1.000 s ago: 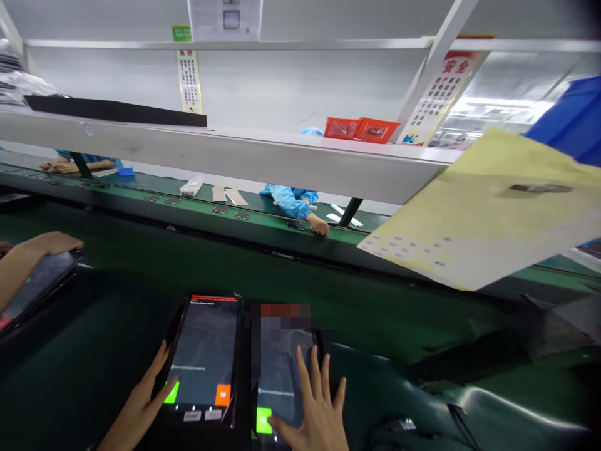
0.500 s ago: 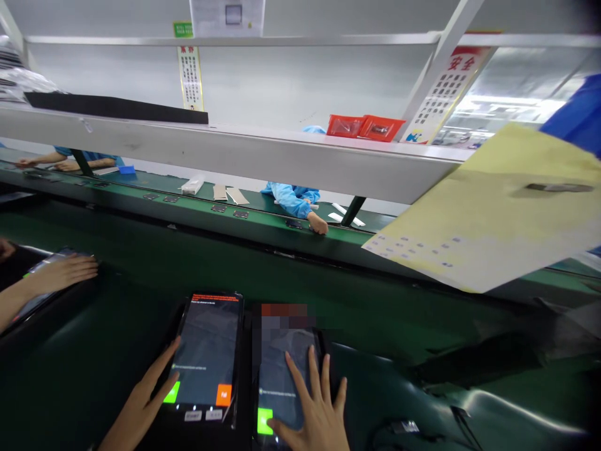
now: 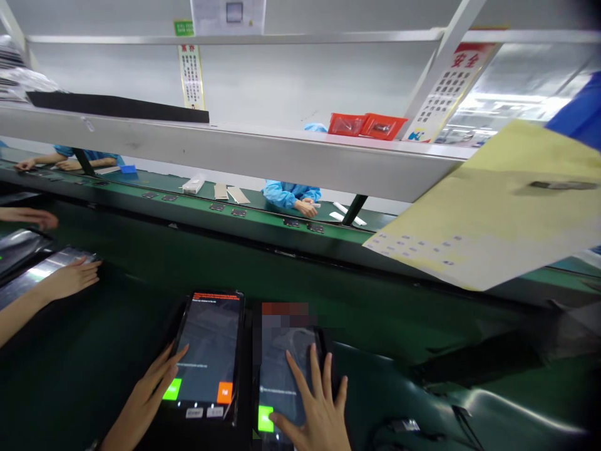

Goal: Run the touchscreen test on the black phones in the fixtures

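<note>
Two tablets lie side by side before me on the dark green surface. Both screens are lit. The left tablet [image 3: 209,338] shows a green button at lower left and an orange one marked "Fail" at lower right. My left hand [image 3: 143,396] rests at its left edge, one fingertip over the glass, fingers stretched out. Across the right tablet [image 3: 280,373] lies my right hand [image 3: 315,401], fingers spread, its thumb at the green button. That hand covers the tablet's lower right, and its top is pixelated.
At left, a co-worker's hand [image 3: 70,279] lies on another tablet [image 3: 40,274]. Cables [image 3: 406,426] lie at lower right. A yellow sheet [image 3: 498,207] hangs at right. Past the shelf edge [image 3: 263,156], a person in blue sleeves [image 3: 284,194] sits at a bench with small boards [image 3: 238,213].
My left hand's index finger has shifted right over the screen. My right hand stays nearly still. The far person's arm has drawn back from the boards. Another hand and tablet show more at left.
</note>
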Demonstrator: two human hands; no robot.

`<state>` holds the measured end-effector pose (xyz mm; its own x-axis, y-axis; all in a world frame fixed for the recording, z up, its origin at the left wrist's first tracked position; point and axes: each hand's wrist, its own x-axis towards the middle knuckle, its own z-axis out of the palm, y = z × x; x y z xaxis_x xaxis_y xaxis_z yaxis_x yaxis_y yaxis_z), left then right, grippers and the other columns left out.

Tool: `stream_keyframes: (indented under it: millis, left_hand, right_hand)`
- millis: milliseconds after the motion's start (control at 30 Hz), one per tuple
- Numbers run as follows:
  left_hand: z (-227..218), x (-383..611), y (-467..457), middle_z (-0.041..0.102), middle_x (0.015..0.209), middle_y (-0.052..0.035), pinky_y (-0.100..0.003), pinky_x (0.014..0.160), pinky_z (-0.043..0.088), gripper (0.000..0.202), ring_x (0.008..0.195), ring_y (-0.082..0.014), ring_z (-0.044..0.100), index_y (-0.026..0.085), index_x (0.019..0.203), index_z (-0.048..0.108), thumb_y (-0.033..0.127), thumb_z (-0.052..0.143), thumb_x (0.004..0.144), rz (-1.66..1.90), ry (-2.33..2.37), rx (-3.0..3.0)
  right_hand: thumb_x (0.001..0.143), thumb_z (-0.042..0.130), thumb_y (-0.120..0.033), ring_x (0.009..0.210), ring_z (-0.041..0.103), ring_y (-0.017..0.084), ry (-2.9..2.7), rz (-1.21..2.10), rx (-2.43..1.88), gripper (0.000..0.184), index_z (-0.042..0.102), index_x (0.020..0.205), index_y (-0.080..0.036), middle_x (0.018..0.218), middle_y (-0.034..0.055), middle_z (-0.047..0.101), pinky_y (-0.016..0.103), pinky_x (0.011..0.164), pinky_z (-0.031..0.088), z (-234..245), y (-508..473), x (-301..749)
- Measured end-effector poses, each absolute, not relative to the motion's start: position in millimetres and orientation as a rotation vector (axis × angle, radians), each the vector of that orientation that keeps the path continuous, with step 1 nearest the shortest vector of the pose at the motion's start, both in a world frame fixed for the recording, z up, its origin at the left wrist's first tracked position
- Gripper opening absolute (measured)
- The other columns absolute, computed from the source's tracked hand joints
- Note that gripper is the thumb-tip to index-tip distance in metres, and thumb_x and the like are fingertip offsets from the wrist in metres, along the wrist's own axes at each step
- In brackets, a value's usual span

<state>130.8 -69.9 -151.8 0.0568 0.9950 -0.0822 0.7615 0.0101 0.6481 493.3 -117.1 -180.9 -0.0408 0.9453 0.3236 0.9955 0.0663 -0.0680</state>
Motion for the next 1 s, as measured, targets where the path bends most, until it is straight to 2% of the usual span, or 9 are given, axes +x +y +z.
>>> stream_keyframes:
  millis: [133,233,367,500,600,700,833,900,1000]
  left_hand:
    - [-159.0,127.2,-70.8,0.04,0.156,0.0073,-0.053,0.121,0.019,0.054,0.145,-0.0284,0.036,0.041,0.143,0.052,0.064,0.035,0.097,0.647,1.711,1.843]
    - [-159.5,126.6,-72.4,0.045,0.152,0.0053,-0.048,0.119,0.034,0.053,0.143,-0.0264,0.04,0.037,0.147,0.047,0.057,0.037,0.099,0.732,1.662,1.869]
    - [-154.9,128.1,-74.0,0.051,0.147,0.008,-0.046,0.109,0.052,0.05,0.137,-0.0252,0.049,0.044,0.15,0.039,0.052,0.036,0.101,0.849,1.647,1.883]
    - [-156.4,129.9,-76.2,0.05,0.148,0.0053,-0.047,0.114,0.046,0.055,0.14,-0.0265,0.046,0.04,0.151,0.04,0.056,0.041,0.099,0.894,1.742,1.96]
    - [-162.0,130.3,-78.8,0.049,0.15,0.0014,-0.041,0.114,0.046,0.055,0.139,-0.0225,0.047,0.033,0.155,0.035,0.051,0.035,0.102,0.895,1.769,2.006]
    - [-164.6,128.3,-80.8,0.049,0.15,0.0018,-0.038,0.115,0.045,0.054,0.138,-0.0209,0.048,0.034,0.154,0.036,0.05,0.033,0.103,0.886,1.767,2.025]
    - [-162.2,125.7,-80.7,0.047,0.151,0.0038,-0.045,0.119,0.04,0.054,0.139,-0.024,0.046,0.036,0.153,0.038,0.053,0.033,0.102,0.85,1.788,2.045]
    - [-160.7,126.7,-80.0,0.046,0.152,0.0051,-0.047,0.118,0.041,0.055,0.14,-0.0256,0.046,0.036,0.153,0.038,0.054,0.033,0.101,0.849,1.813,2.03]
    - [-159.5,129.4,-79.4,0.046,0.151,0.0095,-0.042,0.115,0.048,0.056,0.14,-0.0256,0.045,0.039,0.151,0.04,0.057,0.039,0.098,0.874,1.844,1.994]
  right_hand:
    - [0.075,0.046,-0.088,0.149,0.004,0.05,-2.057,-0.207,-1.983,0.096,0.032,0.154,-0.037,0.166,0.0132,0.008,0.079,0.105,0.023,-181.7,-117.3,493.5]
    - [0.075,0.049,-0.087,0.149,0.004,0.05,-2.059,-0.198,-2.005,0.098,0.028,0.156,-0.036,0.167,0.0124,0.007,0.078,0.105,0.024,-177.8,-117.8,492.0]
    - [0.072,0.051,-0.089,0.149,0.003,0.05,-2.048,-0.218,-2.026,0.106,0.021,0.158,-0.034,0.166,0.0121,0.01,0.078,0.106,0.026,-175.9,-118.2,491.5]
    - [0.075,0.044,-0.09,0.15,0.003,0.049,-2.006,-0.247,-2.005,0.11,0.002,0.16,-0.033,0.166,0.0144,0.011,0.078,0.104,0.029,-185.0,-117.2,495.7]
    - [0.079,0.043,-0.086,0.15,0.005,0.048,-1.944,-0.202,-2.015,0.11,-0.007,0.159,-0.03,0.165,0.0162,0.015,0.077,0.105,0.03,-193.8,-115.1,500.0]
    - [0.081,0.043,-0.084,0.15,0.005,0.048,-1.925,-0.17,-2.015,0.109,-0.007,0.16,-0.029,0.164,0.0176,0.017,0.077,0.105,0.03,-198.3,-113.4,502.7]
    - [0.083,0.042,-0.081,0.15,0.003,0.047,-1.916,-0.154,-2.009,0.106,-0.006,0.16,-0.027,0.163,0.0188,0.019,0.076,0.105,0.03,-193.9,-114.5,502.2]
    - [0.086,0.041,-0.079,0.151,0.003,0.046,-1.909,-0.138,-2.003,0.102,-0.005,0.16,-0.026,0.164,0.0187,0.018,0.075,0.106,0.029,-189.0,-116.1,500.7]
    - [0.088,0.042,-0.076,0.151,0.003,0.045,-1.901,-0.109,-2.005,0.099,-0.002,0.16,-0.026,0.164,0.0189,0.017,0.075,0.109,0.027,-182.5,-118.3,498.6]
